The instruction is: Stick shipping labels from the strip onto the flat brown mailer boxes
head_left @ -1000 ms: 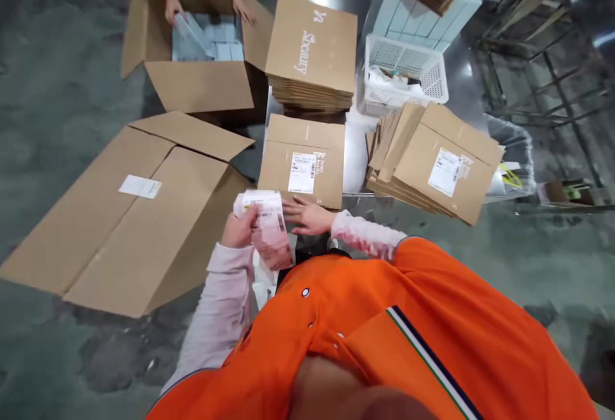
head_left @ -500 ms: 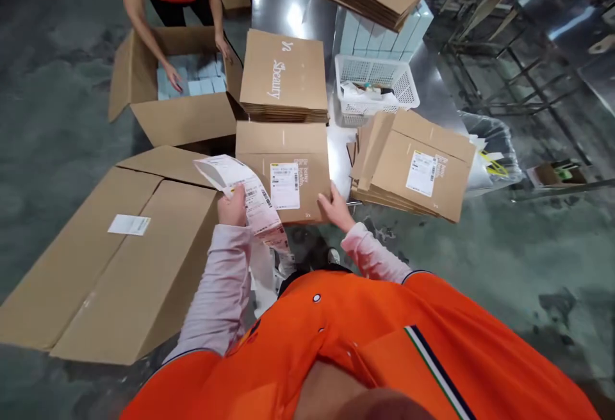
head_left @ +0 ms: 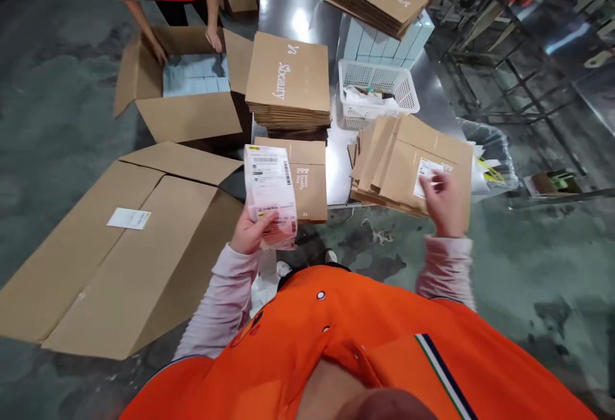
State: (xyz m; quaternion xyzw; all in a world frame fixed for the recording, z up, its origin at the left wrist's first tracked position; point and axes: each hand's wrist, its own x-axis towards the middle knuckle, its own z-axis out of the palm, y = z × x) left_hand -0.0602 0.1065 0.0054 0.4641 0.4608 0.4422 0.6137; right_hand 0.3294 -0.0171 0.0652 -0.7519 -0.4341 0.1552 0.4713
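Head view: label strip (head_left: pixel 269 180) at left, right hand (head_left: pixel 444 205) well apart

Left hand (head_left: pixel 252 231) grips the label strip below its middle, thumb on top, over the left part of the front carton (head_left: pixel 311 186). The strip's long axis runs away from the torso, its far end leaning slightly left. Left is the nearer hand to that carton. Rightward, the right hand's fingers curl above the shipping label (head_left: pixel 426 166) on the right-hand cartons (head_left: pixel 416 137); whether they touch or hold anything, I cannot tell.
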